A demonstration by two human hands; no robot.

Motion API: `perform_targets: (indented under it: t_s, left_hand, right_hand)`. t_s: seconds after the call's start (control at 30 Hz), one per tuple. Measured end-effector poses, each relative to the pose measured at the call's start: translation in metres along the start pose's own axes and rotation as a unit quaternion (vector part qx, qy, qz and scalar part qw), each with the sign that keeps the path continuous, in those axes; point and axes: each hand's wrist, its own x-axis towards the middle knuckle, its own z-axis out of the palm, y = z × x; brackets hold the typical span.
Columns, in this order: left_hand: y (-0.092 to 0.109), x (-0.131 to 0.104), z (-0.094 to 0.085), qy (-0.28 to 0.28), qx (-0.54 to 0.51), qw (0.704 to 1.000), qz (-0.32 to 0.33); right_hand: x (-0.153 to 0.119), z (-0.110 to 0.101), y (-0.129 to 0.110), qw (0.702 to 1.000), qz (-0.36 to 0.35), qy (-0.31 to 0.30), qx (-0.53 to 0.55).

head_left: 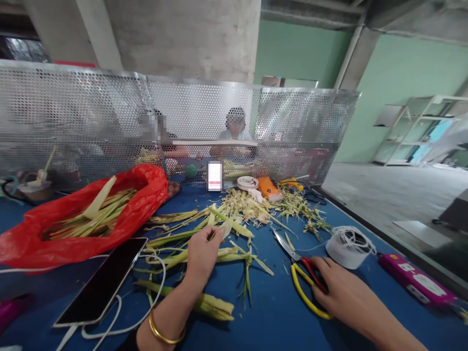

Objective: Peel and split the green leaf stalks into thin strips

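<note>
My left hand, with a gold bangle on its wrist, is closed on a pale green leaf strip above the middle of the blue table. More green stalks and strips lie beneath and around it. My right hand has its fingers at the red handle of the scissors. Those scissors lie with blades pointing up and left, and their yellow handle loop is toward me. Part of the grip is hidden behind the fingers.
On the left are a red plastic bag of stalks and a black-screened phone with white cable. White twine and a purple pack lie right. Trimmings are behind my hands; people sit beyond a perforated screen.
</note>
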Motion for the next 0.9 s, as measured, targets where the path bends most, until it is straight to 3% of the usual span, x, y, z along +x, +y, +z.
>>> perform_targets:
  t_s: [0.13,0.33,0.43,0.5,0.6,0.67,0.8,0.9]
  left_hand:
    - [-0.003,0.001,-0.001,-0.003,0.007,1.0,0.008]
    - [-0.008,0.006,-0.005,0.006,0.021,1.0,0.002]
    - [-0.008,0.007,-0.005,0.017,0.03,0.999,0.017]
    - [-0.007,0.007,-0.005,0.023,0.039,0.999,0.028]
    - [-0.005,0.008,-0.006,0.031,0.056,0.997,0.044]
    - [-0.005,0.009,-0.006,0.039,0.061,0.996,0.05]
    - [-0.009,0.015,-0.009,0.057,0.057,0.996,0.038]
    - [-0.012,0.018,-0.012,0.064,0.045,0.997,0.021]
  right_hand:
    - [0.002,0.009,-0.002,1.0,0.001,-0.018,-0.002]
    - [0.017,-0.002,0.013,0.995,0.056,-0.036,0.074]
    - [0.017,-0.011,0.024,0.984,0.05,-0.034,0.167]
    - [0.016,-0.016,0.023,0.958,0.034,-0.026,0.285]
    - [0.018,-0.022,0.004,0.887,0.063,-0.038,0.455]
    - [0.029,-0.026,-0.016,0.853,0.073,-0.052,0.514]
    - [0.065,-0.028,-0.059,0.88,-0.063,-0.071,0.464]
    - [0.085,-0.026,-0.085,0.905,-0.105,-0.085,0.403]
